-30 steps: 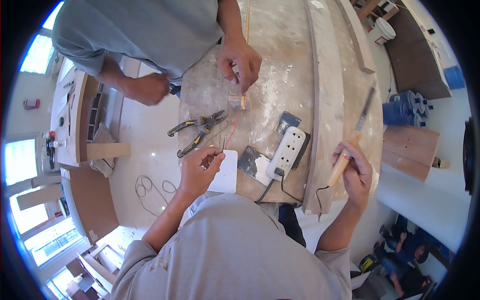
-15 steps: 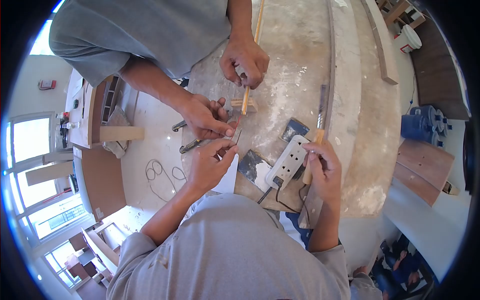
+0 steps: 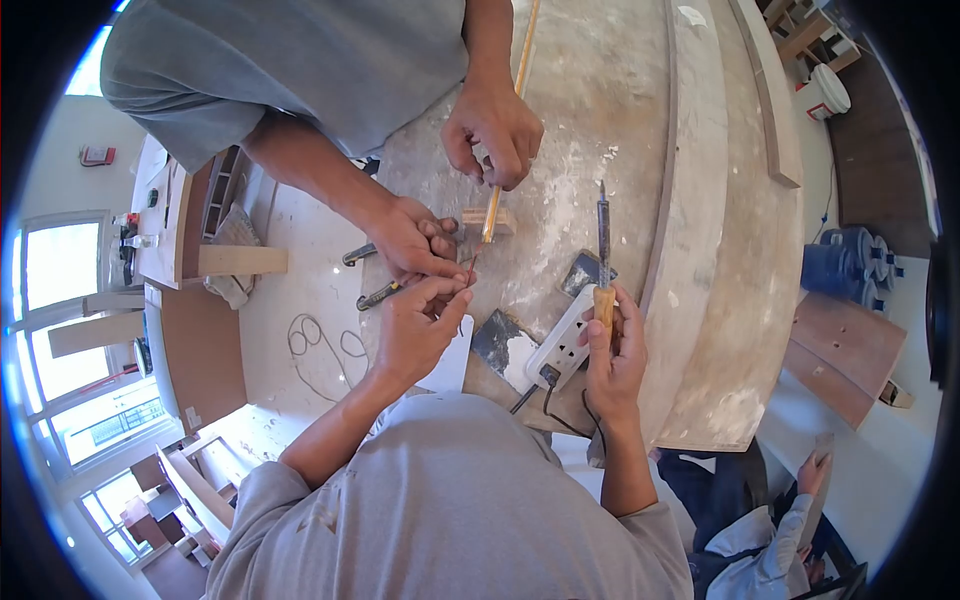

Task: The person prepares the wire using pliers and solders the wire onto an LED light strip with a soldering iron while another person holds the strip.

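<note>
My left hand (image 3: pixel 415 330) pinches a thin red wire (image 3: pixel 472 268) beside the co-worker's hand (image 3: pixel 410 238), whose fingers meet mine at the wire. The co-worker's other hand (image 3: pixel 495 130) holds a long yellow strip (image 3: pixel 493 212), its end over a small wooden block (image 3: pixel 478 221). In my right hand (image 3: pixel 615 355) is a soldering iron (image 3: pixel 604 300) by its wooden handle, tip pointing up and away from me. Just left of that hand lies a white power strip (image 3: pixel 565 342) with a black plug in it. Pliers (image 3: pixel 378 295) are partly hidden behind the hands.
Dark flat pieces (image 3: pixel 505 345) and a white card (image 3: pixel 450 362) lie on the worktable (image 3: pixel 590 60). Long wooden boards (image 3: pixel 700 200) run along its right side. Blue water bottles (image 3: pixel 845 262) stand farther right. Another person (image 3: pixel 760 545) is at the lower right.
The co-worker's hand has come in to meet my left hand at the wire. My right hand has moved left with the iron, now upright in view. Another person has appeared at lower right.
</note>
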Available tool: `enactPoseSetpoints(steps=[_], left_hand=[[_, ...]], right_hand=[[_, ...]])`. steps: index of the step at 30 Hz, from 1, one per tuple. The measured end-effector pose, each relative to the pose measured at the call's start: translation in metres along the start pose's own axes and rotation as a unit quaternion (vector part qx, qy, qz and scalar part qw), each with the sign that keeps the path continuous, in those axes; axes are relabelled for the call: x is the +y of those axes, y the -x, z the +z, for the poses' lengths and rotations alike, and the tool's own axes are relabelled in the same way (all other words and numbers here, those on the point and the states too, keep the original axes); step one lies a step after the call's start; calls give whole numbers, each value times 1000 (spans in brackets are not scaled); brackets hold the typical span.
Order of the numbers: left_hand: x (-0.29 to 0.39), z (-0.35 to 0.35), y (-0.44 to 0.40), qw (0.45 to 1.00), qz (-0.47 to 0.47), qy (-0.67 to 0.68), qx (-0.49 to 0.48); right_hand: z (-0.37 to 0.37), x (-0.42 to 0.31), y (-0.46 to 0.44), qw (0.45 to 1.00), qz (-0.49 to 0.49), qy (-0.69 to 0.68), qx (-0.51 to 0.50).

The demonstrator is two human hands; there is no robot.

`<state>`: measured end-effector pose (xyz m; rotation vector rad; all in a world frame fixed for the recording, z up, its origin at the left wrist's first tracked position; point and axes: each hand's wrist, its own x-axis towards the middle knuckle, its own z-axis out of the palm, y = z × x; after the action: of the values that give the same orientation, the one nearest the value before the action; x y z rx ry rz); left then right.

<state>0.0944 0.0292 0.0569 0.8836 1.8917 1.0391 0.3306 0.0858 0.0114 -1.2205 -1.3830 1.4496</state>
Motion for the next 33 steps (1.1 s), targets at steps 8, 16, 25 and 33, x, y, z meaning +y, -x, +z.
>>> enactPoseSetpoints(steps=[8,16,25,33], left_hand=[[17,-1,5,998,-22,-50,-23],[9,-6,-4,998,-28,-35,-32],[49,-36,-31,953,171,-250,30],[66,-26,-46,907,280,-310,39]], right_hand=[[0,-2,0,999,10,-52,-3],[12,3,17,999,13,33,-41],[13,-5,18,998,42,-11,-34],[9,-3,17,999,42,-14,-9]])
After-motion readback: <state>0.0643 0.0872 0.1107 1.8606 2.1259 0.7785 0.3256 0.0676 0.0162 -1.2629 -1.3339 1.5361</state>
